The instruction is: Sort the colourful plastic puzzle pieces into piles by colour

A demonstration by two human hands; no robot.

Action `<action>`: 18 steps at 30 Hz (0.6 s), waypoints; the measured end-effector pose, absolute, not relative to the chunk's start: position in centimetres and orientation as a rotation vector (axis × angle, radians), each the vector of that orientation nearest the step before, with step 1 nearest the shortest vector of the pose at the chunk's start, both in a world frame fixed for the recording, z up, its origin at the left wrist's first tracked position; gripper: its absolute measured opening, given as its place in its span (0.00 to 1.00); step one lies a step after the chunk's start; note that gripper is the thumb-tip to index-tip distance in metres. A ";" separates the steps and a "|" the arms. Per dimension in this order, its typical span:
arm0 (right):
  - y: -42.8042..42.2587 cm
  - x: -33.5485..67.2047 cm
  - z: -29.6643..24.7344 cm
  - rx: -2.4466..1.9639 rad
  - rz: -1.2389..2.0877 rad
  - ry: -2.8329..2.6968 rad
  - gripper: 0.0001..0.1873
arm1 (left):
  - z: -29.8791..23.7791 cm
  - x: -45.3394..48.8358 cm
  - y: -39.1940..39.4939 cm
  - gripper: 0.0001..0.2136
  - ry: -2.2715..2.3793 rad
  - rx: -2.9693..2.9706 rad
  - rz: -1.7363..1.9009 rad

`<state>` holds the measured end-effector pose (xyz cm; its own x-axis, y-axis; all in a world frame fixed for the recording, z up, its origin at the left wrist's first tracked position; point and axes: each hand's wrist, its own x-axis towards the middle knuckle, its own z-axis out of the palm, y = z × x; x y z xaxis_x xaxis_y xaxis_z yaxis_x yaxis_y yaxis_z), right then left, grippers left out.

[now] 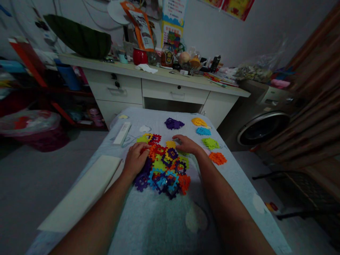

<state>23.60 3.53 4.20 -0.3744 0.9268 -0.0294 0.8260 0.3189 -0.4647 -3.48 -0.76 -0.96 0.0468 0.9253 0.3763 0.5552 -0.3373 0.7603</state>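
Note:
A heap of flat, notched plastic pieces in mixed colours (164,166) lies in the middle of a cloth-covered table (159,219). My left hand (136,160) rests on the heap's left side, fingers curled onto the pieces. My right hand (186,143) lies at the heap's far right edge, fingers bent down onto a yellow piece; what they grip, if anything, is hidden. Beyond the heap sit sorted small piles: purple (174,123), yellow-orange (199,122), blue (203,131), green (210,143) and orange (217,158).
A white slim box (122,133) and a long pale board (82,193) lie on the table's left side. Behind stands a cluttered white desk with drawers (170,90); a washing machine (262,124) is at the right. A red bin (34,129) sits on the floor left.

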 end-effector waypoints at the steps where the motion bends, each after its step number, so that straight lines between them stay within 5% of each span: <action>1: 3.5 23.3 3.9 -1.604 0.598 -2.349 0.29 | -1.0 -3.5 -0.8 0.11 1.487 1.921 1.218; 18: 5.1 26.0 3.0 -1.589 0.451 -2.037 0.12 | -0.7 -3.5 -0.9 0.11 1.516 1.893 1.206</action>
